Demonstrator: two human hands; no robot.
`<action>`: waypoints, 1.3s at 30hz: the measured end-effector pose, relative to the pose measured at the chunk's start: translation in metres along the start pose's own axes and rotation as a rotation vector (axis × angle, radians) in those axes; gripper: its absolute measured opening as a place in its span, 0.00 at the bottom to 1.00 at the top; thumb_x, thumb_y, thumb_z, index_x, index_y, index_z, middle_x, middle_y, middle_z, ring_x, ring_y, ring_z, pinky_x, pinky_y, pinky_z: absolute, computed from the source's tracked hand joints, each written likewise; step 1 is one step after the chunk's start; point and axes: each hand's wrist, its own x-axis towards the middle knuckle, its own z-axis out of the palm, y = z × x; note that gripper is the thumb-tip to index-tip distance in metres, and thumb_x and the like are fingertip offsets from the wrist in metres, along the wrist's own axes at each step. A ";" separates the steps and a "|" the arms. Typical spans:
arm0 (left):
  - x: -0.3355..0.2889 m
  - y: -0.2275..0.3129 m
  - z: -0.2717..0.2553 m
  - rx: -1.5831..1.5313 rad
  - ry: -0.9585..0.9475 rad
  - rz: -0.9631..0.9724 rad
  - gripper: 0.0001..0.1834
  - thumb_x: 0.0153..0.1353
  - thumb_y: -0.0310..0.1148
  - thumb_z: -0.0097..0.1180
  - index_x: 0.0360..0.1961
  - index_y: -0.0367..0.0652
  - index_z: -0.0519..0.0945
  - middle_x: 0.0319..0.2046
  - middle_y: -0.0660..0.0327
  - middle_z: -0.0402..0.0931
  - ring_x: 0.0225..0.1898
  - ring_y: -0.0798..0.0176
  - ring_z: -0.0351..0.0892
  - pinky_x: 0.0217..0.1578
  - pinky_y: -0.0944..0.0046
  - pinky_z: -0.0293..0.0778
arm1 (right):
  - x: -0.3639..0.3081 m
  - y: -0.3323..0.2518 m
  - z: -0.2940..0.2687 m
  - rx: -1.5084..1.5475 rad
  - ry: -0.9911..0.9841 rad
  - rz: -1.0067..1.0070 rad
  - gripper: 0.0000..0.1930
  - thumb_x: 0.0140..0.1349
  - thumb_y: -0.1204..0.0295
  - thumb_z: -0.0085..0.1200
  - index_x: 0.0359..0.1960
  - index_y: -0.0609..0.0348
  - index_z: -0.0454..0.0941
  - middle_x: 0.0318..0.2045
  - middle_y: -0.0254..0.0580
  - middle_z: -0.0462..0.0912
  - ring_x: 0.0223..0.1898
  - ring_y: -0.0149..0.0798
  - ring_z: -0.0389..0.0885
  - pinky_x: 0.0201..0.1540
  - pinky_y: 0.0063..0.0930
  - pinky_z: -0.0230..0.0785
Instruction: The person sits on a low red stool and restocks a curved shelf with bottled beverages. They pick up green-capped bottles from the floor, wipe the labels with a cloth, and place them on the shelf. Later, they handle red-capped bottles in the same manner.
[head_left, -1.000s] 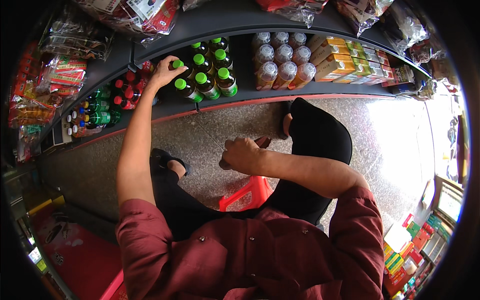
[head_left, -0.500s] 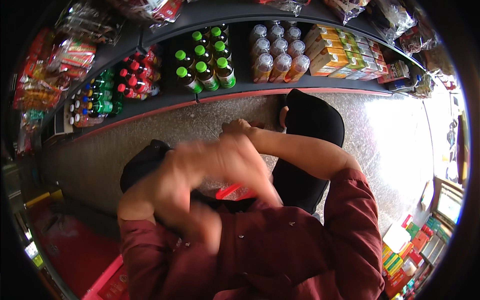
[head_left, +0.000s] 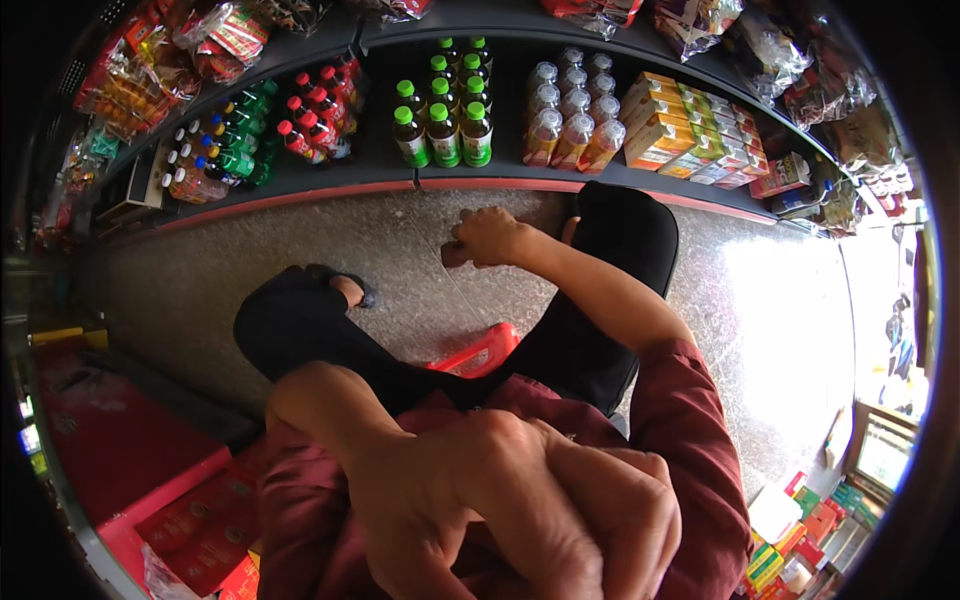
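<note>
My left hand [head_left: 500,490] is large and close at the bottom middle, in front of my maroon shirt [head_left: 690,420]. Its fingers bend downward, with a gap between thumb and forefinger. The fingertips run toward the lower edge, so anything inside them is hidden. My right hand [head_left: 490,237] hangs above the floor past my right knee, its forearm across my black trouser leg [head_left: 625,240]. The fingers of that hand are loosely curled, and nothing shows in them. A red plastic piece [head_left: 485,350], perhaps a stool's edge, shows between my legs.
Ahead is a low shelf [head_left: 500,183] with green-capped dark bottles [head_left: 439,140], clear-capped bottles [head_left: 577,135], red-capped bottles [head_left: 315,125] and drink cartons [head_left: 665,135]. Snack packets [head_left: 235,45] lie above. A red box [head_left: 130,440] stands at left; colourful packs [head_left: 785,550] lie lower right.
My left hand, blurred before, has come down and nearer the camera, away from my right forearm. My right hand stays by the knee. The view has shifted, showing my left foot.
</note>
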 end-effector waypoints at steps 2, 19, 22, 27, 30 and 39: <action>-0.006 0.007 -0.016 0.118 -0.159 -0.015 0.09 0.54 0.35 0.67 0.31 0.40 0.86 0.30 0.59 0.78 0.34 0.62 0.74 0.36 0.63 0.74 | -0.009 0.006 -0.004 0.002 0.021 0.024 0.20 0.59 0.53 0.53 0.43 0.55 0.82 0.47 0.51 0.80 0.47 0.50 0.81 0.45 0.42 0.75; -0.435 0.011 -0.310 0.897 0.919 -1.706 0.22 0.58 0.51 0.59 0.35 0.39 0.79 0.28 0.60 0.77 0.31 0.66 0.75 0.32 0.61 0.71 | 0.035 0.081 -0.006 0.255 0.178 0.130 0.10 0.61 0.60 0.52 0.39 0.44 0.83 0.41 0.48 0.77 0.41 0.53 0.81 0.43 0.48 0.75; -0.430 0.027 -0.312 0.591 1.003 -1.822 0.25 0.58 0.53 0.57 0.38 0.39 0.77 0.32 0.60 0.75 0.35 0.65 0.73 0.35 0.60 0.70 | 0.031 0.107 0.001 0.399 0.210 0.128 0.07 0.60 0.63 0.52 0.34 0.37 0.84 0.40 0.47 0.75 0.39 0.52 0.81 0.41 0.45 0.75; -0.420 0.062 -0.323 0.366 1.042 -1.959 0.29 0.58 0.57 0.55 0.44 0.39 0.74 0.39 0.59 0.72 0.40 0.64 0.71 0.40 0.59 0.68 | 0.022 0.118 -0.024 0.434 0.185 0.255 0.07 0.59 0.67 0.52 0.33 0.37 0.83 0.42 0.48 0.73 0.41 0.50 0.80 0.40 0.39 0.76; -0.414 0.083 -0.331 0.297 1.018 -2.037 0.32 0.57 0.60 0.53 0.47 0.39 0.73 0.43 0.59 0.71 0.44 0.63 0.70 0.43 0.59 0.67 | 0.011 0.112 -0.040 0.388 0.291 0.274 0.08 0.59 0.68 0.52 0.37 0.42 0.82 0.42 0.48 0.74 0.42 0.49 0.79 0.41 0.39 0.76; -0.417 0.144 -0.341 0.207 1.007 -2.179 0.42 0.57 0.67 0.48 0.57 0.40 0.68 0.54 0.57 0.66 0.54 0.60 0.66 0.52 0.57 0.64 | -0.024 0.053 -0.088 0.381 0.614 0.579 0.10 0.61 0.64 0.53 0.43 0.46 0.81 0.36 0.43 0.71 0.40 0.45 0.78 0.37 0.38 0.74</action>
